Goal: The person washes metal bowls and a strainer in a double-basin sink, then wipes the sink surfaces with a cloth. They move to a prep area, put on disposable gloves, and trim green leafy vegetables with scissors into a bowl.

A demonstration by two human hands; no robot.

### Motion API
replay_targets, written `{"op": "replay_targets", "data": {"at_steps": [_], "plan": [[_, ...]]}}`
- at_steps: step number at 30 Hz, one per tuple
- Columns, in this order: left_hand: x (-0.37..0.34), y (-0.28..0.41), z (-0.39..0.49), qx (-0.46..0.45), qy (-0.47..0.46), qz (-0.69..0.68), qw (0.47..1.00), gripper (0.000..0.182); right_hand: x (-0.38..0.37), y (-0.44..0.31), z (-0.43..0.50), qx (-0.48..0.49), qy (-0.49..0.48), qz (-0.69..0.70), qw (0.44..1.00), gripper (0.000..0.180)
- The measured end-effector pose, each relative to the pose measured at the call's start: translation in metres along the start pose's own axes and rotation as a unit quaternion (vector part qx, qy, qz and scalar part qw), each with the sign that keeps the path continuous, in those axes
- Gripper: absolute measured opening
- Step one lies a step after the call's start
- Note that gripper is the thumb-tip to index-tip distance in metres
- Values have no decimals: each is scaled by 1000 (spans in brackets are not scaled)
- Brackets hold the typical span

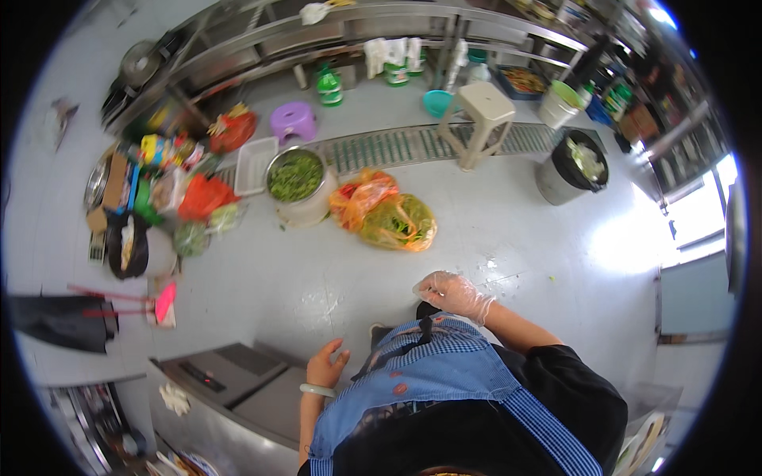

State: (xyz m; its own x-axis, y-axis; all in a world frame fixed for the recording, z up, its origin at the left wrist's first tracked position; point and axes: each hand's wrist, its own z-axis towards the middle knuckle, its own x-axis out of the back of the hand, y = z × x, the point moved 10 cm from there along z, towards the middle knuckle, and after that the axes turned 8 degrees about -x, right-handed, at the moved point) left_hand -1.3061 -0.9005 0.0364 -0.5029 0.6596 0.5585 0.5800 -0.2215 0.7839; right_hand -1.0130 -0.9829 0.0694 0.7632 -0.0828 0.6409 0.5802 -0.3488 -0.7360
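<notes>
My left hand (pixel 326 364) is bare, with a pale bangle (pixel 318 390) at the wrist. Its fingers are apart and hold nothing, beside the stainless-steel cabinet (pixel 250 381) at lower left. In front of my blue checked apron (pixel 434 369) hangs my right hand (pixel 455 296), wearing a clear plastic glove. Those fingers curl inward, and the palm is hidden, so any content cannot be made out. Farther ahead on the floor lie a yellow plastic bag of green vegetables (pixel 399 223) and an orange plastic bag (pixel 363 193). Next to them, a steel basin (pixel 296 175) full of chopped greens rests on a white bucket.
A beige stool (pixel 482 107) and a purple stool (pixel 293 121) stand near the floor drain grate (pixel 393 147). To the right is a lined bin (pixel 565 178). Bags and a cardboard box (pixel 115 181) crowd the left. Water drops (pixel 491 271) wet the floor.
</notes>
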Motion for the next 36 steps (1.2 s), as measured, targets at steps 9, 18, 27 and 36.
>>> {"op": "replay_targets", "data": {"at_steps": [9,18,27,36], "plan": [[-76,87,104,-74,-122,46,989,44,95,86,-1,-79,62,-12,995,26],[-146,175,178,-121,-162,50,978,46,202,142,10,-41,137,10,990,21],[-186,256,247,-204,-242,136,939,45,251,183,14,-67,215,65,972,14],[-208,273,343,-170,-265,108,943,47,318,222,80,-95,233,10,968,12]]}}
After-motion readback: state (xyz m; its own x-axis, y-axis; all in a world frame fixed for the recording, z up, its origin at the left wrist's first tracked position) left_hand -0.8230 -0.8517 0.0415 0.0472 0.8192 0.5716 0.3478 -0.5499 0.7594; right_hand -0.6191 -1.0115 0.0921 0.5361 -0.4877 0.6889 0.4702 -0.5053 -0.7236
